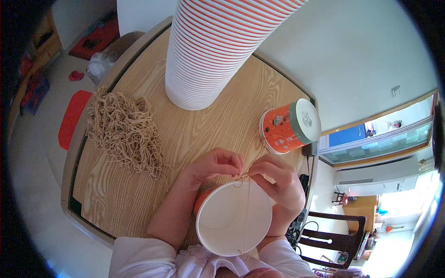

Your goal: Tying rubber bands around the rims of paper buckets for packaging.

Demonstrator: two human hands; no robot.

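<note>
A paper bucket (215, 208) with a white inside and an orange outside rests against my front, its mouth facing up toward me. Thin tan string (248, 211) runs across that mouth, from the near rim to the far rim. At the far rim my left hand (215, 166) pinches the string between thumb and fingers. Opposite it, my right hand (278, 180) also pinches the string, beside a small loop or knot at the rim. Whether the string passes through holes in the bucket is too small to tell.
A tangled heap of tan string (127, 132) lies left on the wooden table (106, 199). Beyond it rises a tall stack of white paper buckets (204, 60). An upside-down orange bucket (282, 127) stands at the right edge. A dark chair (336, 238) is at the right.
</note>
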